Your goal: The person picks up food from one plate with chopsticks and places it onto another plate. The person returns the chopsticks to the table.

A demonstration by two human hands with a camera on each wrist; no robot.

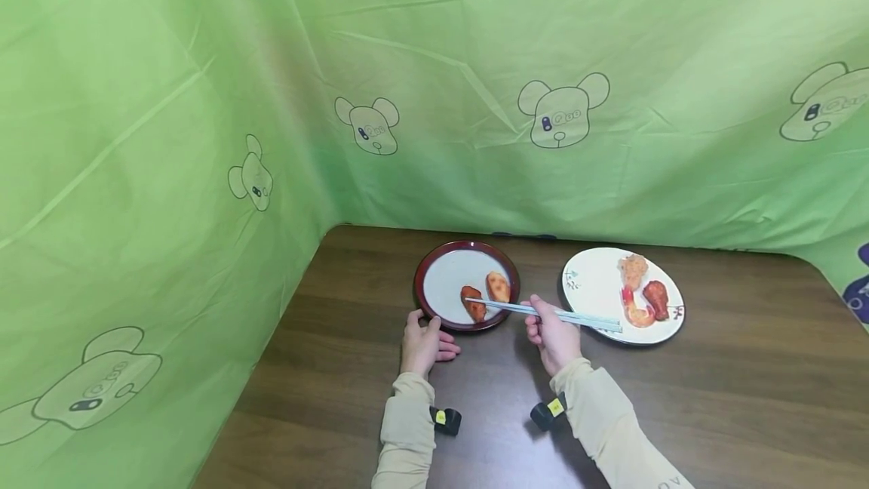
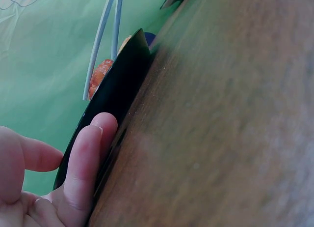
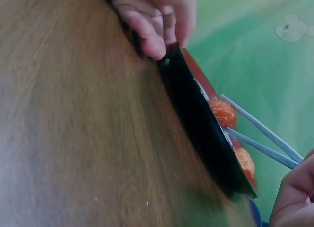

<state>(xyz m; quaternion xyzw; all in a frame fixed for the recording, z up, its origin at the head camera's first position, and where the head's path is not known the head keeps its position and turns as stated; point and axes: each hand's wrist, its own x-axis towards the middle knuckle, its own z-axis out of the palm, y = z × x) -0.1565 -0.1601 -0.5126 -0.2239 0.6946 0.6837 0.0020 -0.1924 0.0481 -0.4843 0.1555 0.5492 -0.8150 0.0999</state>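
A round plate (image 1: 441, 270) with a dark red rim carries a glossy reddish-brown food piece (image 1: 473, 305), perhaps a chicken wing, and a paler, brown-spotted piece (image 1: 498, 287). My left hand (image 1: 422, 345) holds the plate's near-left rim, thumb on the edge and fingers (image 2: 83, 158) against the dark underside. In my right hand (image 1: 555, 338) is a pair of light blue chopsticks (image 1: 511, 308), gripped mid-length. Their tips lie at the reddish-brown piece, one on either side of it in the right wrist view; whether they squeeze it I cannot tell.
To the right, a white oval plate (image 1: 594, 278) bears a fried piece (image 1: 634, 270), a shrimp (image 1: 638, 313) and a drumstick (image 1: 655, 297). The chopsticks' rear ends extend over it. Green cloth (image 1: 462, 172) hangs behind and left of the wooden table (image 1: 326, 368).
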